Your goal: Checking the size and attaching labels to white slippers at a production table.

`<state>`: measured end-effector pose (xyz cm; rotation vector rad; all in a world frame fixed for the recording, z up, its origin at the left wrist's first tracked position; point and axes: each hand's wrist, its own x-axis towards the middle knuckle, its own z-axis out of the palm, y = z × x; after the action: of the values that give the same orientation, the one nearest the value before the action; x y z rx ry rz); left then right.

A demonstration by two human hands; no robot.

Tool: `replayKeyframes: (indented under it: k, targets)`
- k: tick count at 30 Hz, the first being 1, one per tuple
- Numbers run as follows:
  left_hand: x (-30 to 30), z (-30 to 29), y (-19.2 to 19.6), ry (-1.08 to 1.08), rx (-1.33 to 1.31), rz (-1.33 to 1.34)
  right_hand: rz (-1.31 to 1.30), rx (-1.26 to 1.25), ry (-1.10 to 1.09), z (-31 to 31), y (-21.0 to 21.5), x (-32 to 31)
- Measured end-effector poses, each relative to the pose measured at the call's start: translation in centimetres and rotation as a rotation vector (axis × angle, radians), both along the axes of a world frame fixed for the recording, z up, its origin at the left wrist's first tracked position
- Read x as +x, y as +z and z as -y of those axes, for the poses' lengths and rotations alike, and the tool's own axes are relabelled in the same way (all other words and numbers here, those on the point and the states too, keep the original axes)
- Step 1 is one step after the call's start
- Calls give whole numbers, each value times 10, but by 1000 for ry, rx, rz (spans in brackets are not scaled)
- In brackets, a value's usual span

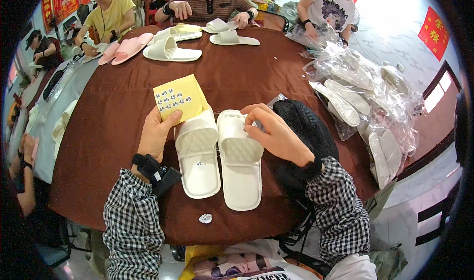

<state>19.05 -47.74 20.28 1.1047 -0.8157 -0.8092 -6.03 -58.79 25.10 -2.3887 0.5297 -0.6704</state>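
Observation:
My left hand (pixel 156 131) holds a yellow sheet of small printed stickers (pixel 190 91), thumb on its front, above the toe end of a white slipper (pixel 197 179). That slipper lies sole down with a small printed label on its insole. Close beside it rests a second white slipper (pixel 242 187), with no label showing on its insole. Over this slipper's strap is my right hand (pixel 279 137), thumb and forefinger curled together in a pinch. Whatever those fingertips hold is too small to make out. A small round white sticker (pixel 205 219) lies near the front table edge.
A black mesh bag (pixel 306 127) sits by my right wrist. Bagged white slippers (pixel 365 97) are heaped along the right side of the brown tablecloth (pixel 118 151). White slippers (pixel 173 50) and pink slippers (pixel 126 48) lie at the far side, where several people sit or stand.

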Motion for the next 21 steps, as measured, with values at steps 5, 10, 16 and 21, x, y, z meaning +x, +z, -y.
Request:
replayKeyframes:
  k: [5,10,16,21]
  targets:
    - [2,0,-2,10,46,8,57,-169,130,-28,18,-5]
    - [2,0,-1,-7,-1,4,-318,-138,215,-43,15,-16]
    - [0,0,1,4,16,-2,-396,-181,159,-39,-1,-19]
    - [2,-1,-2,-1,25,1,-422,-155,141,-40,-3,-15]
